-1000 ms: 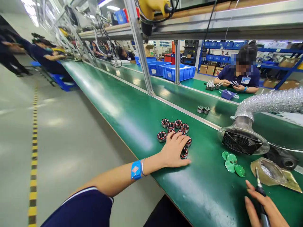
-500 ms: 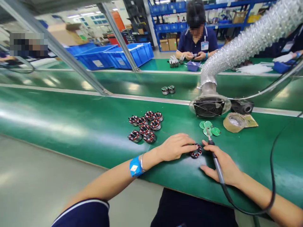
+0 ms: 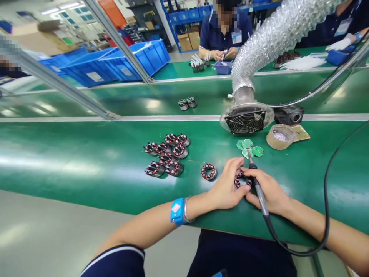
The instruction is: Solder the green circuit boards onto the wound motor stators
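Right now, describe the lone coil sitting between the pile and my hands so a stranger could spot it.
Start at the fan on the green belt. Below and left of it lies one coil, between the pile and the left hand. It alone touches nothing.

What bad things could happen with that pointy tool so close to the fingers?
The soldering iron in the right hand points past the wound coil that the left hand pinches; its tip could burn a finger. Its tip also hovers near the green discs and might scorch them.
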Demonstrator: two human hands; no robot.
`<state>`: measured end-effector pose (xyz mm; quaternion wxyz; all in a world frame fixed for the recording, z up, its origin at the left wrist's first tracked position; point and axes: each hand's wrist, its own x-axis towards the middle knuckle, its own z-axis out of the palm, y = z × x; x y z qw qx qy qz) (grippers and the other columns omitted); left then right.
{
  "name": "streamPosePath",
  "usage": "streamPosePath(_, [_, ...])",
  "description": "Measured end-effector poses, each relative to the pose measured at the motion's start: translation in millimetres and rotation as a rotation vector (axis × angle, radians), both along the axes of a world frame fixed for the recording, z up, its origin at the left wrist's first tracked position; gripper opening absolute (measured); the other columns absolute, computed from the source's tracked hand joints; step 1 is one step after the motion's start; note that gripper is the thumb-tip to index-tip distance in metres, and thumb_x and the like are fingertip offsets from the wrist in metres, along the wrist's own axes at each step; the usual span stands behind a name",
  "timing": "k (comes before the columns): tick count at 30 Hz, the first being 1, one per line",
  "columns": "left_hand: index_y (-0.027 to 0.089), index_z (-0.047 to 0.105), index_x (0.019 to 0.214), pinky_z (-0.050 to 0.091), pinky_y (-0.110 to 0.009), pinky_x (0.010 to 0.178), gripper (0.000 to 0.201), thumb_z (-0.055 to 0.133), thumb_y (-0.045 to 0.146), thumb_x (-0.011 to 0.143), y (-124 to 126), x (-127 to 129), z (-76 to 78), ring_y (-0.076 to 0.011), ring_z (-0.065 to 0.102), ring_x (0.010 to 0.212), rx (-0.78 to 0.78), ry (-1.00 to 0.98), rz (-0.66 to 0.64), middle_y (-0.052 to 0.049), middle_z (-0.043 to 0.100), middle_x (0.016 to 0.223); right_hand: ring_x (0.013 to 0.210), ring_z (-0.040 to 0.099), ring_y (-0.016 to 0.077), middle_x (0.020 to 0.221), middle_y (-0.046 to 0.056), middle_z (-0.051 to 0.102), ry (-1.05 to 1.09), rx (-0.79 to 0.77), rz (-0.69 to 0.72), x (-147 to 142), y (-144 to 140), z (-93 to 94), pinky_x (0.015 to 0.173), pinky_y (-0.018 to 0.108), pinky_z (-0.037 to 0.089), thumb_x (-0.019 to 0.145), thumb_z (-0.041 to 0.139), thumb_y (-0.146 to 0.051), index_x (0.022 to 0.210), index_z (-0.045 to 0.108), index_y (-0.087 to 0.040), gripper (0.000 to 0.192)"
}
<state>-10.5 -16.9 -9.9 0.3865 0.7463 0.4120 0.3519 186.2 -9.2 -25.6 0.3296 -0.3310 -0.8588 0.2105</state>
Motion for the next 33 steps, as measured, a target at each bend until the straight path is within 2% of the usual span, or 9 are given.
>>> streamPosePath(3, [0.017,0.047,0.131,0.051,-0.042,0.096,0.059,0.07,0.028,0.077,6,4,11.3,-0.026,0.057,0.112,-0.143,0.087,-0.076,-0.013,0.053,0.124,0.099,0.066,0.0257,0.111,0.013,0.066,-0.014,0.035,-0.068,13,-2,-1.6,0.081,0.04,0.058,0.079,0.062,-0.021,0.121,0.045,-0.02,0.045])
streamPosePath(6, [0.018,0.055,0.118,0.056,-0.032,0.071,0.047,0.07,0.032,0.076,11,7,23.3,-0.0156,0.062,0.079,-0.327,0.119,-0.049,-0.008,0.059,0.107,0.097,0.066,0.0253,0.113,0.013,0.066,-0.04,0.081,-0.119,23,-5,-1.6,0.08,0.04,0.058,0.08,0.063,-0.02,0.119,0.046,-0.02,0.042])
streamPosePath(11, [0.017,0.05,0.086,0.04,-0.017,0.039,0.032,0.048,0.049,0.089,22,5,22.2,-0.0074,0.052,0.046,-0.83,-0.026,-0.078,0.003,0.055,0.067,0.095,0.065,0.0261,0.122,0.017,0.063,-0.066,0.108,-0.13,20,-6,1.7,0.08,0.043,0.055,0.079,0.064,-0.019,0.119,0.046,-0.019,0.044])
streamPosePath(16, [0.015,0.055,0.078,0.041,-0.014,0.038,0.032,0.058,0.046,0.084,26,-2,24.9,-0.0054,0.05,0.043,-1.029,0.012,-0.274,0.005,0.051,0.058,0.098,0.064,0.0265,0.116,0.013,0.065,-0.084,0.024,-0.098,16,-6,3.8,0.08,0.042,0.056,0.081,0.062,-0.02,0.119,0.045,-0.021,0.042])
streamPosePath(20, [0.015,0.06,0.073,0.036,-0.013,0.038,0.029,0.061,0.042,0.083,22,-16,38.6,-0.0044,0.047,0.041,-1.036,0.048,-0.353,0.005,0.049,0.054,0.098,0.064,0.0256,0.115,0.01,0.066,-0.073,-0.005,-0.147,17,-9,2.8,0.08,0.041,0.057,0.082,0.062,-0.021,0.118,0.046,-0.023,0.04])
streamPosePath(22, [0.015,0.062,0.071,0.039,-0.015,0.041,0.026,0.063,0.039,0.082,21,-24,43.7,-0.0055,0.05,0.043,-1.073,0.052,-0.543,0.003,0.053,0.055,0.097,0.065,0.025,0.114,0.01,0.067,-0.057,-0.018,-0.192,18,-11,2.2,0.08,0.04,0.057,0.082,0.063,-0.022,0.118,0.046,-0.023,0.039])
streamPosePath(24, [0.014,0.064,0.071,0.042,-0.017,0.045,0.023,0.062,0.034,0.082,22,-28,44.0,-0.0072,0.052,0.046,-1.03,0.066,-0.635,0.001,0.055,0.055,0.097,0.066,0.0244,0.114,0.009,0.067,-0.023,-0.043,-0.232,19,-12,2.1,0.08,0.038,0.057,0.081,0.066,-0.025,0.118,0.046,-0.024,0.042])
streamPosePath(29, [0.014,0.065,0.099,0.046,-0.018,0.05,0.019,0.058,0.023,0.083,20,-14,23.8,-0.0077,0.056,0.055,-0.452,0.064,-0.071,-0.003,0.063,0.078,0.098,0.069,0.0233,0.112,0.009,0.069,0.09,-0.129,-0.28,23,-13,4.7,0.082,0.035,0.058,0.076,0.071,-0.03,0.116,0.045,-0.024,0.048])
streamPosePath(33, [0.017,0.068,0.1,0.053,-0.023,0.064,0.019,0.055,0.024,0.088,16,-2,8.9,-0.012,0.064,0.071,-0.075,0.129,-0.078,-0.006,0.069,0.092,0.098,0.069,0.0232,0.112,0.01,0.069,0.092,-0.089,-0.223,21,-14,4.4,0.084,0.035,0.057,0.077,0.072,-0.027,0.116,0.045,-0.023,0.047])
